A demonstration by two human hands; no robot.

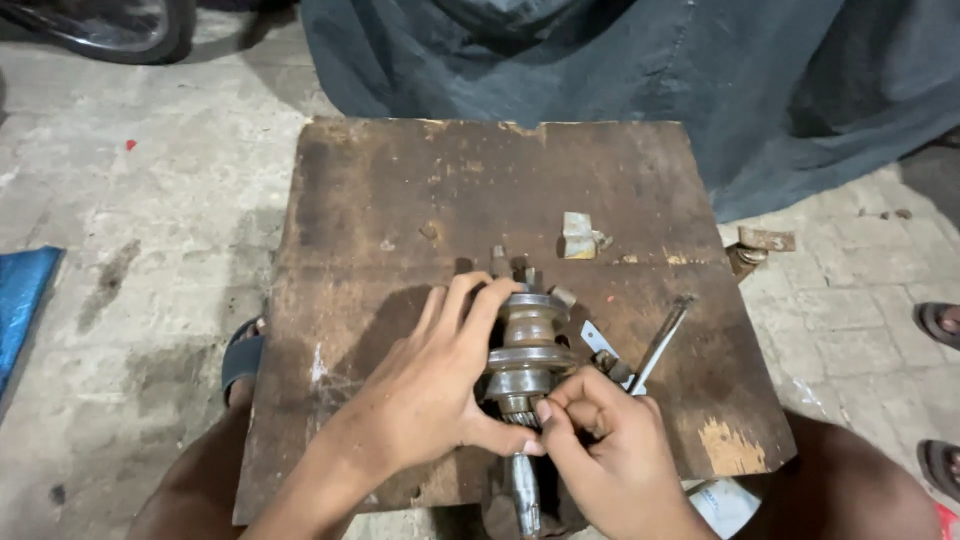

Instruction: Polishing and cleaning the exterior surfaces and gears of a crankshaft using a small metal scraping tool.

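Observation:
A greasy metal shaft assembly (pixel 528 345) with stacked round flanges and a toothed section lies lengthwise on a worn wooden board (pixel 480 190), its thin end pointing toward me. My left hand (pixel 435 385) wraps around its left side, fingers over the top flange and thumb under the toothed part. My right hand (pixel 605 450) pinches at the shaft just below the flanges; what sits between its fingertips is too small to tell. A thin metal rod (pixel 662 342) and a small flat metal piece (pixel 597 340) lie just right of the shaft.
A small pale block (pixel 578 236) rests mid-board. A dark tarp (pixel 620 70) covers something behind the board. A rusty metal bit (pixel 758 245) lies on the concrete at right. Sandalled feet (pixel 940 322) show at the right edge, a tyre (pixel 110 25) top left, blue sheet (pixel 20 300) left.

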